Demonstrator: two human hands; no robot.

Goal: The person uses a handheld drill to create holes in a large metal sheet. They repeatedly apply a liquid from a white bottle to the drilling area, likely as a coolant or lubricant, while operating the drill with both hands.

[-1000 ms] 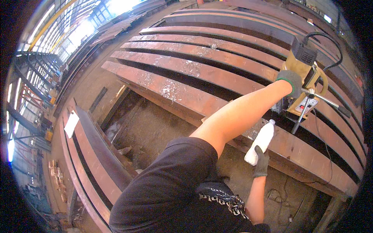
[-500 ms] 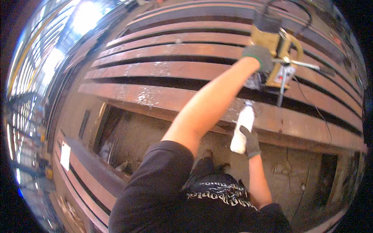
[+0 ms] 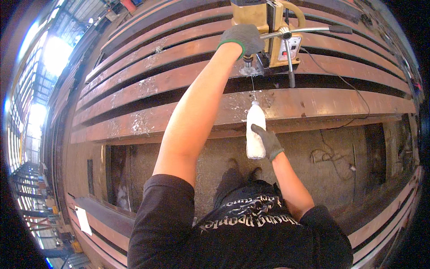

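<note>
Gripping one white bottle [image 3: 255, 139] across the near edge of the closest steel beam [image 3: 309, 103], the gloved right hand [image 3: 268, 143] points its nozzle toward one yellow drill [image 3: 248, 15] at the second beam's near edge. The gloved left hand [image 3: 242, 38] covers the drill's side, finger closure hidden. One control panel [image 3: 290, 47] carries tiny, illegible print; pale lettering [image 3: 251, 219] crosses one black shirt [image 3: 170, 210].

Decent room along the nearest steel beam [image 3: 322, 105] right of the white plastic bottle [image 3: 256, 134], up to where the power cord [image 3: 368, 107] crosses it. By the mag drill [image 3: 278, 42] it's tight tho: left forearm [image 3: 197, 110] blocks the left, feed handle [image 3: 291, 77] hangs down right.
</note>
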